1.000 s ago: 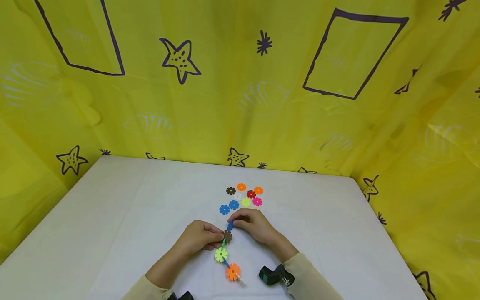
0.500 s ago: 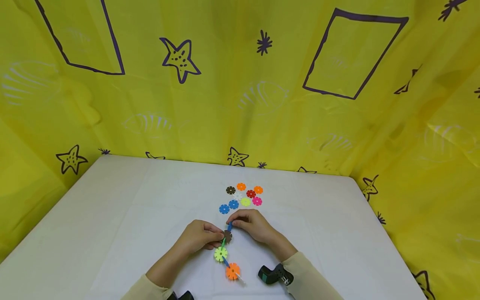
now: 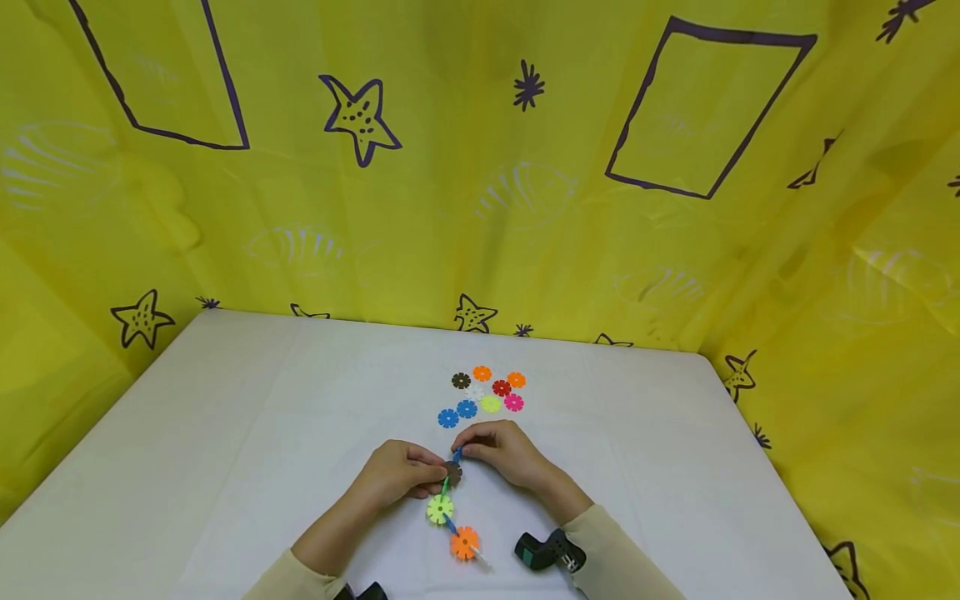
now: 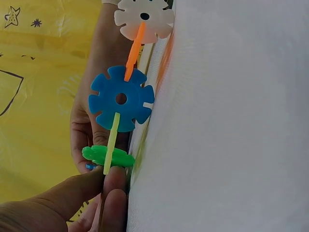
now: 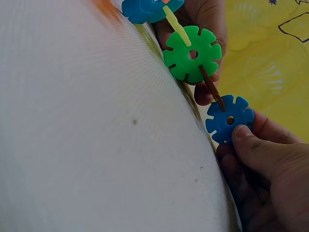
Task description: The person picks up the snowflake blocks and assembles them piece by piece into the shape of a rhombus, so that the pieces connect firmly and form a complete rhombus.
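Slotted plastic discs, joined edge to edge, form a chain between and below my hands in the head view. My left hand [image 3: 401, 477] pinches the brown disc [image 3: 453, 475] between thumb and fingers. At the far end, my right hand [image 3: 504, 450] pinches a blue disc [image 5: 219, 128] whose slots meet the brown disc's edge in the right wrist view. Behind the brown disc come a green disc [image 5: 179, 60] and a yellow-green disc [image 3: 440, 517]. Another blue disc [image 4: 104, 99], an orange disc [image 3: 459, 550] and a white disc [image 4: 128, 21] follow toward the near end.
Beyond the hands, loose discs lie on the white tabletop [image 3: 337, 383]: two blue ones, a yellow-green one [image 3: 491, 404], a pink one [image 3: 513, 402], a red one [image 3: 501, 387] and several others. A yellow patterned curtain [image 3: 450, 167] stands behind the table.
The blue disc in my right hand has turned edge-on in the head view and come closer against the brown disc. My left hand has stayed nearly in place.
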Motion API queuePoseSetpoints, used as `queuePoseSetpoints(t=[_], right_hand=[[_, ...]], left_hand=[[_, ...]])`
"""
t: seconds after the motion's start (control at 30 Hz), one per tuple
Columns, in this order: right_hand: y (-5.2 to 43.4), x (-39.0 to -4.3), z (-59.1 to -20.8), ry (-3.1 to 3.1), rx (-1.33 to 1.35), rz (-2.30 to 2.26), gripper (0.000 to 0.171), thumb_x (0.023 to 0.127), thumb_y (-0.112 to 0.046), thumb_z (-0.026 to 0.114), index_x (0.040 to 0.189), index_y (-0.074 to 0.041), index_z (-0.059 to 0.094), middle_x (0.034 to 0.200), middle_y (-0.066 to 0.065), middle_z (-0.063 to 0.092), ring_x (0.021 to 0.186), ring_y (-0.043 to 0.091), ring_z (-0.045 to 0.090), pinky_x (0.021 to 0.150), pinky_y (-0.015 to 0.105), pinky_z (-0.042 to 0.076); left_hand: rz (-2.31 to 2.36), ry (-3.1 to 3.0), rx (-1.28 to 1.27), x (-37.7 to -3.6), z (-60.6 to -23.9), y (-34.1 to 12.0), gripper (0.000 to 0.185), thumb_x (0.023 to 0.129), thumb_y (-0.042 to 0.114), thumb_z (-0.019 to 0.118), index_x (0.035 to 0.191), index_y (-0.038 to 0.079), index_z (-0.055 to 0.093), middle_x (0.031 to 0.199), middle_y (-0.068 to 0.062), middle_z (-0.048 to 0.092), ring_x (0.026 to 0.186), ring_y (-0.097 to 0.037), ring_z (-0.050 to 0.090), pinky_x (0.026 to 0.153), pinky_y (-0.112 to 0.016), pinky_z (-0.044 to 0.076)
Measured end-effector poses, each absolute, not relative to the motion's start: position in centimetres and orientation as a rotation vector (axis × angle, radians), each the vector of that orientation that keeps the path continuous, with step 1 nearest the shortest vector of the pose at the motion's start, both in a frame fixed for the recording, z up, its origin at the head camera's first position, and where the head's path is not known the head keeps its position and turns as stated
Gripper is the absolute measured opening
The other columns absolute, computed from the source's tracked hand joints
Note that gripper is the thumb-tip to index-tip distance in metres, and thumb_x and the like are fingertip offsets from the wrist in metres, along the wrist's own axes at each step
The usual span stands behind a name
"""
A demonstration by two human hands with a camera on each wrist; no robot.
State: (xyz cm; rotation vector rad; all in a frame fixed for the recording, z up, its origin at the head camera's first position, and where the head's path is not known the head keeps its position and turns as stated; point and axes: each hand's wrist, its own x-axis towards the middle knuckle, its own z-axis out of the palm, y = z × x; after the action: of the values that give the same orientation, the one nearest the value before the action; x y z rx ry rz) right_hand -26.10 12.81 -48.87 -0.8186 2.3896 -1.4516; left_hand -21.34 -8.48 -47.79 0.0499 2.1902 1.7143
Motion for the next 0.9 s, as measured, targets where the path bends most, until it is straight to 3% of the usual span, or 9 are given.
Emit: queuePoseSetpoints(t=[0.3,0.57,0.9], right_hand=[[12.70,-25.95,-48.88,2.368,-0.859,-1.469,0.013,0.095,-0.009,0.062,0.098,-0.009,0.075,0.095,0.003,0.074,0.091,0.005,0.063,0.086,0.021,0.053],[12.55,-25.89,-49.03,2.398,-0.877,-1.441,0.013,0.094,-0.008,0.063,0.098,-0.007,0.075,0.094,0.005,0.074,0.089,0.004,0.063,0.084,0.020,0.053],[12.59,-25.65,-48.76,2.413,-0.818,-1.466,0.012,0.093,-0.007,0.066,0.099,-0.008,0.075,0.096,0.003,0.074,0.090,0.006,0.063,0.084,0.020,0.053]], left_hand=[[1.779,2.114,-0.013,-21.29,-47.64,-8.33,0.020,0.084,0.006,0.076,0.099,-0.008,0.072,0.081,-0.014,0.075,0.064,-0.011,0.070,0.063,-0.028,0.060],[1.792,2.122,-0.036,-21.05,-47.42,-8.35,0.016,0.082,0.008,0.077,0.093,-0.004,0.075,0.079,-0.008,0.075,0.062,-0.007,0.066,0.063,-0.022,0.059],[1.768,2.115,-0.011,-21.28,-47.58,-8.44,0.021,0.084,0.007,0.075,0.100,-0.007,0.073,0.082,-0.010,0.075,0.065,-0.008,0.066,0.065,-0.025,0.060]])
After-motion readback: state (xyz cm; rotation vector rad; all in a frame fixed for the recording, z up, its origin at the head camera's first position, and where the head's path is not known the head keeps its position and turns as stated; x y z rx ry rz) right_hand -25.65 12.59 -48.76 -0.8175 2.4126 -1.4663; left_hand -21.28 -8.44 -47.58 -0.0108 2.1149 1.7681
